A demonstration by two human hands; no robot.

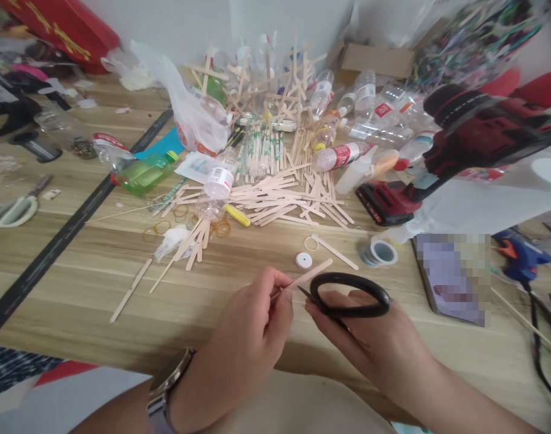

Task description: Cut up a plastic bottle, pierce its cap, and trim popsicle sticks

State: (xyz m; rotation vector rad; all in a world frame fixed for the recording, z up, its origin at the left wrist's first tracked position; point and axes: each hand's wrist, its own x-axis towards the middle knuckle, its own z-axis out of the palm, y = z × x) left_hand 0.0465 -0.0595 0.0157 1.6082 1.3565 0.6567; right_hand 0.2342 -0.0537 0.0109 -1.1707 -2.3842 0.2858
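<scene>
Near the front of the table, my left hand (257,319) is closed with a wooden craft stick (312,273) pinched between thumb and fingers; the stick's free end points up and to the right. My right hand (366,328) is wrapped round a pair of black-handled scissors (348,313). One large loop of the handle stands above the fingers, and the dark tip points left, close to the craft stick. I cannot tell whether the tip touches it. Just beyond the hands lie a small white disc (303,260), a ring (311,243) and another craft stick (335,251).
A pile of craft sticks (280,199) and plastic bottles (343,155) fills the back. To the right are a thread spool (378,253), a phone (451,283), a red cordless drill (465,144) and a blue glue gun (522,256). White-handled scissors (17,211) lie far left.
</scene>
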